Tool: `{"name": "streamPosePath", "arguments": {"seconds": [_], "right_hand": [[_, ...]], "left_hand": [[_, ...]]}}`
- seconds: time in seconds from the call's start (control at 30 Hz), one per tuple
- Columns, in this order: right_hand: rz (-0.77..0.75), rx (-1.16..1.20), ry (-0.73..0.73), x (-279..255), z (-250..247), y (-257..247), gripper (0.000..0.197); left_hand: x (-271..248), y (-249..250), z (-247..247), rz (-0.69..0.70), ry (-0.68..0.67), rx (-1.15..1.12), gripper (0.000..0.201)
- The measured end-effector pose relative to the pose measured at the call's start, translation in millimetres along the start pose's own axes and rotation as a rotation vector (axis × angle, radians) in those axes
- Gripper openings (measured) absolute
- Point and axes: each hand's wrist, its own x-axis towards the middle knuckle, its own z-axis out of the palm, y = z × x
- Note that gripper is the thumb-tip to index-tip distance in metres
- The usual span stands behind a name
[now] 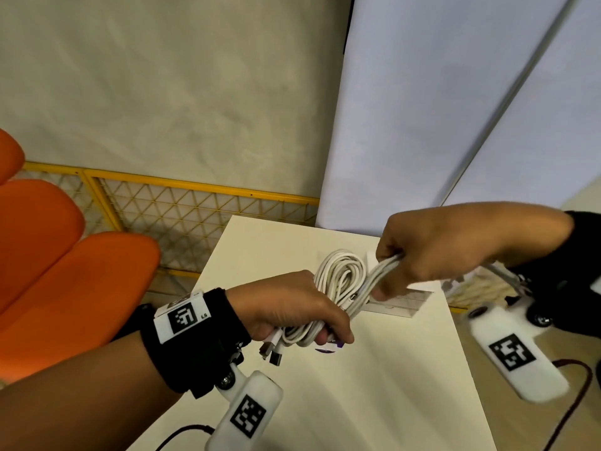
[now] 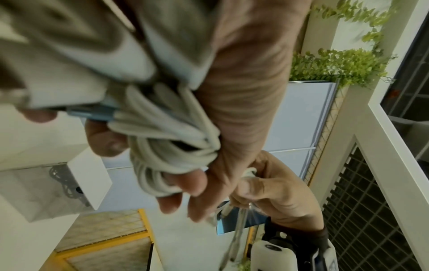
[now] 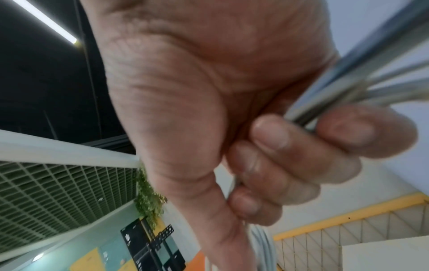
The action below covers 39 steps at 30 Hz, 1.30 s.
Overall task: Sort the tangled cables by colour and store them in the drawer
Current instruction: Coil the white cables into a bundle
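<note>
A bundle of white cables (image 1: 341, 281) is held in the air above a white table (image 1: 374, 369). My left hand (image 1: 292, 307) grips the lower part of the coil, with several plug ends (image 1: 271, 349) hanging out below the fist. My right hand (image 1: 422, 252) grips a few strands of the same bundle (image 1: 383, 268) at its upper right. In the left wrist view the fingers (image 2: 185, 183) curl round the looped white cables (image 2: 167, 143). In the right wrist view my right fingers (image 3: 290, 165) close on grey-white strands (image 3: 348, 82).
A white drawer box (image 1: 396, 302) lies on the table behind the hands; in the left wrist view a box (image 2: 53, 187) holds dark cables. Orange seats (image 1: 65, 271) stand at the left before a yellow mesh fence (image 1: 195, 209). A light blue panel (image 1: 422, 109) stands behind.
</note>
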Motion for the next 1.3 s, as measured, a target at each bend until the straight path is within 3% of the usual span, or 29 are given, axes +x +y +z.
{"name": "streamPosePath", "arguments": {"seconds": [0.1,0.43,0.73,0.9,1.03,1.2,1.3], "right_hand": [[-0.012,0.200,-0.005,2.7,-2.6,5.6,0.040],[-0.024,1.264,0.134,33.5,23.1,1.3,0.037],[-0.049,1.702,0.222,45.1,44.1,-6.1,0.028],[-0.091,1.764,0.234,47.7,47.4,-7.9,0.027],[-0.107,1.660,0.248,44.9,42.9,-3.4,0.027],[-0.100,1.214,0.346,42.2,34.7,7.6,0.032],[-0.092,0.782,0.363,35.6,30.8,10.6,0.024]], "left_hand": [[1.8,-4.9,1.0,0.000,0.034,-0.062,0.014],[4.6,-2.0,10.5,0.156,0.153,-0.305,0.014],[10.7,-2.7,11.8,0.196,0.256,-0.389,0.016],[11.5,-1.4,9.7,0.187,0.266,-0.407,0.012],[7.9,1.2,8.6,0.203,0.271,-0.359,0.017],[2.1,-2.5,-1.7,0.160,0.244,-0.320,0.019],[3.7,-8.3,-3.7,0.089,0.173,-0.394,0.021]]}}
